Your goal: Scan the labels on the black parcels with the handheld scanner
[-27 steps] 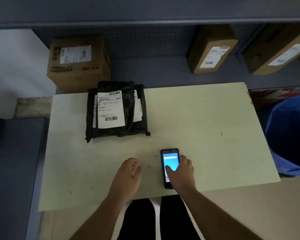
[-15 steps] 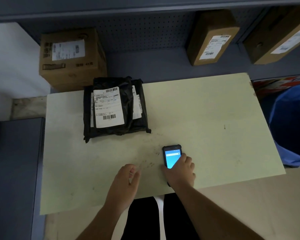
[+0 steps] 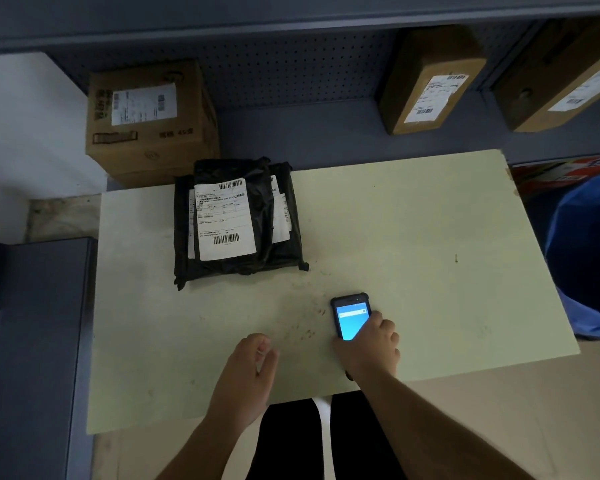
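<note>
A stack of black parcels [image 3: 278,237] lies on the pale green table [image 3: 413,237] at the back left, the top one showing a white label [image 3: 225,218] with barcodes. The handheld scanner [image 3: 349,315], black with a lit blue screen, lies flat near the table's front edge. My right hand [image 3: 369,344] covers its lower half, fingers curled around its sides. My left hand [image 3: 246,372] rests on the table to the scanner's left, holding nothing, its fingers loosely bent and apart.
Brown cardboard boxes stand on the grey shelf behind the table: one [image 3: 149,123] at the left, one [image 3: 430,81] right of middle and another [image 3: 565,77] at the far right. A blue bin [image 3: 589,251] stands by the table's right end. A grey cabinet [image 3: 32,341] is at the left.
My right hand has gone from tapping the scanner's screen to closing around its lower half. The left hand has barely shifted. The parcels have not moved.
</note>
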Motion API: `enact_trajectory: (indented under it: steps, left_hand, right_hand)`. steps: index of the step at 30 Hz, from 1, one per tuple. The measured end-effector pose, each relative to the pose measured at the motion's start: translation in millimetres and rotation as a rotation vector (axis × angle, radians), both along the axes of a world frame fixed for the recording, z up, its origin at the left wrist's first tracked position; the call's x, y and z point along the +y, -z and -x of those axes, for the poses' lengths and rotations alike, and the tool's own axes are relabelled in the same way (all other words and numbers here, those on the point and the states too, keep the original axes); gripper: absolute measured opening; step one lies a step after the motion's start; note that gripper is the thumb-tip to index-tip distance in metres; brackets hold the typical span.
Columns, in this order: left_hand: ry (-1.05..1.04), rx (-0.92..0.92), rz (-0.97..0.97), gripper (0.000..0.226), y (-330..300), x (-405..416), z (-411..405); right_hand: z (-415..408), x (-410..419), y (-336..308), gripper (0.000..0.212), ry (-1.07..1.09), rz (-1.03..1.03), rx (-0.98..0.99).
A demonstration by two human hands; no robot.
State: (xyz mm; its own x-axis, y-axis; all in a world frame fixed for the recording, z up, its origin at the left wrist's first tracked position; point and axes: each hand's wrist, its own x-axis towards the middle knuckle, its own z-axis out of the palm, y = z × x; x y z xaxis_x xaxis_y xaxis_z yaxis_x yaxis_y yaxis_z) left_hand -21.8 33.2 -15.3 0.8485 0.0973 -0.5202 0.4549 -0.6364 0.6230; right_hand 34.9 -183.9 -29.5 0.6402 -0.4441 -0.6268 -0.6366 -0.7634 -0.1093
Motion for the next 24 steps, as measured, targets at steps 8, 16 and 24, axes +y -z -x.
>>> enact_trajectory:
  steps: [8, 16, 24]
  left_hand:
    - [0.001, -0.002, 0.023, 0.017, -8.7, -3.5, -5.6]
    - [-0.026, -0.033, 0.032, 0.017, -20.5, -5.8, -18.6]
    - [-0.07, -0.083, 0.051, 0.008, -43.6, -0.9, -45.5]
  right_hand:
    - [-9.0, -9.7, -13.0, 0.081, 0.01, -0.052, 0.011]
    - [-19.5, -15.2, -31.6, 0.06, 0.233, -0.27, -0.025]
    - [-32.7, -14.1, -57.1, 0.054, 0.221, -0.409, -0.056]
